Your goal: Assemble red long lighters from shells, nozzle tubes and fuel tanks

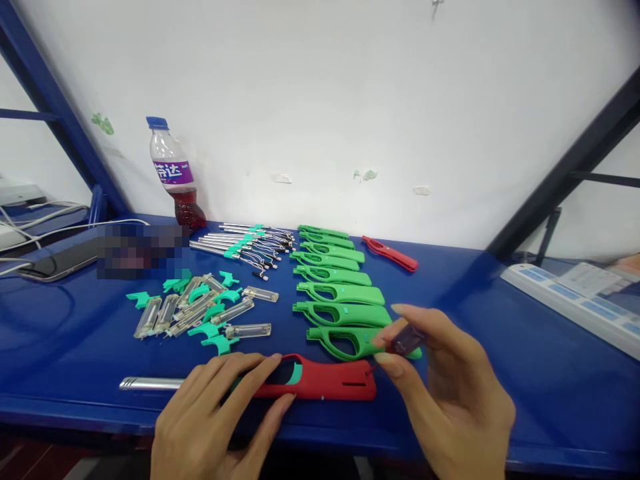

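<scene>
Near the front edge of the table, a red long-reach lighter (330,379) lies flat, its silver tube pointing left and a teal trigger showing in its loop. My left hand (210,413) closes over its middle, fingers above and thumb at the near side. In my right hand (453,393), thumb and fingers pinch the translucent purplish handle of a small screwdriver (407,340). Its thin shaft slants down to the lighter's right end; whether the tip sits in a hole I cannot tell. Just behind lie several green lighter shells (343,293) in a column.
Left of the shells lie clear fuel tanks (193,310) mixed with teal triggers (219,343). Behind them are wired metal tubes (215,245). A red lighter shell (390,253) rests near the wall. A drink bottle (173,173) stands back left; a white power strip (575,310) lies right.
</scene>
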The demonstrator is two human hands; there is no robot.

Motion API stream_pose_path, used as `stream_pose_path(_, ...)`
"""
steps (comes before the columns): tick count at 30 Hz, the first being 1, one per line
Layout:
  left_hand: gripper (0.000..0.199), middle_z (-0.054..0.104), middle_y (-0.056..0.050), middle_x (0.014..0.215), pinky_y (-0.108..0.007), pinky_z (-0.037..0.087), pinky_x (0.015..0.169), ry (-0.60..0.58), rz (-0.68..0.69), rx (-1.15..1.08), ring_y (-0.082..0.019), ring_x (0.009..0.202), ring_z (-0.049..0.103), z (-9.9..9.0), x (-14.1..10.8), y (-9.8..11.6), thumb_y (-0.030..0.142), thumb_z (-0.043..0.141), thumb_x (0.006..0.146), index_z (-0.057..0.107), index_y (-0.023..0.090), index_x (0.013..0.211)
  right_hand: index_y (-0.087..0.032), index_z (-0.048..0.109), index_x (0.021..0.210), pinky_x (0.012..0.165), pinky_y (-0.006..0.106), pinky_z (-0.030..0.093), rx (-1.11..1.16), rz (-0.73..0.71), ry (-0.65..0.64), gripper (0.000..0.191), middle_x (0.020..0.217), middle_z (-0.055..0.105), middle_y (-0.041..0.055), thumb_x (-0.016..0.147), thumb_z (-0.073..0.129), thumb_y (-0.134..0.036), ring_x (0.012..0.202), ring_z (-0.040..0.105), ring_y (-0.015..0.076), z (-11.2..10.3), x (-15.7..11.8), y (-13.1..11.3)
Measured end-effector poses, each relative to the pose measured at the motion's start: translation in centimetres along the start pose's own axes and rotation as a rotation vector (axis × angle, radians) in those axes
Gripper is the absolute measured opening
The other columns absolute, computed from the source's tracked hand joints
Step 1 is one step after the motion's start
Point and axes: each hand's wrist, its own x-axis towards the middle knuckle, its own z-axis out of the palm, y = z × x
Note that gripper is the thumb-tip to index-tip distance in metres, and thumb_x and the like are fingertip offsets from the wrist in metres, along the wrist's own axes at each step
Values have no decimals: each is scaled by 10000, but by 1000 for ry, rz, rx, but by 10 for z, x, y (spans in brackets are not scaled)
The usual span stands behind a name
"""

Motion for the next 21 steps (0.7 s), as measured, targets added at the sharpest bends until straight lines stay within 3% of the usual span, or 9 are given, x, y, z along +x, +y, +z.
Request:
stream_pose_path(4, 367, 781, -48, 1215, -375, 496, 974, 3, 5, -1, -216, 1068, 715, -1, 1, 0, 242, 738, 1030, 690, 223, 1394, -362, 650, 1558, 974, 290, 677, -24, 26, 7, 550, 1271, 810, -23, 1092, 586, -75, 1088, 803, 144, 1, -2, -3)
stream_pose_path(10, 369, 778, -53, 1218, -373, 490, 978, -5, -4, -25, -216, 1078, 696, 0, 1, 1, 226, 745, 1029, 690, 220, 1393, -337, 735, 1435, 820, 294, 659, 78, -86, 55, 641, 1128, 793, -30, 925, 756, 51, 942, 742, 141, 0, -2, 3)
stream_pose_path(16, 362, 765, -63, 1215, -359, 476, 986, 3, 20, -24, -211, 1086, 671, 0, 2, 1, 235, 746, 1034, 696, 200, 1391, -355, 687, 1516, 999, 287, 664, -16, 18, 34, 569, 1333, 795, -33, 1050, 635, -34, 1117, 782, 139, 4, -4, -3)
stream_pose_path(21, 314, 763, -63, 1200, -351, 476, 994, 24, -7, -46, -209, 1083, 665, 0, 1, 2, 241, 726, 1051, 711, 195, 1362, -360, 710, 1475, 926, 267, 662, 43, -40, 67, 659, 1217, 788, -37, 957, 733, 48, 1000, 765, 121, 1, -6, 1)
